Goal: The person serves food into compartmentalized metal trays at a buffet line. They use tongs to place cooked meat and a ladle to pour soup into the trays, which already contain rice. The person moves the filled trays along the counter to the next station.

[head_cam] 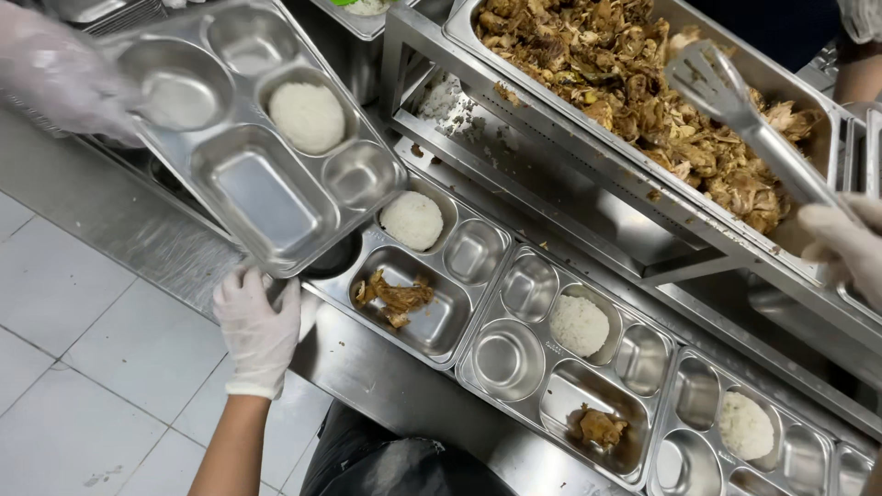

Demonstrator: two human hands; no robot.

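My left hand (258, 323), in a white glove, grips the near corner of a steel compartment tray (262, 197) that carries one mound of white rice (306, 117). A co-worker's hand (57, 75) in a clear plastic glove holds the tray's far end. My right hand (847, 244), also gloved in white, holds steel tongs (735, 110) whose head hovers over a large pan of shredded brown meat (634, 64).
Three more steel trays lie in a row on the counter. The first (459, 317) and second (514, 381) each hold rice and a bit of meat, the third (684, 459) shows rice. Another person's gloved arm (861, 50) is at the top right. White floor tiles (83, 367) lie at the left.
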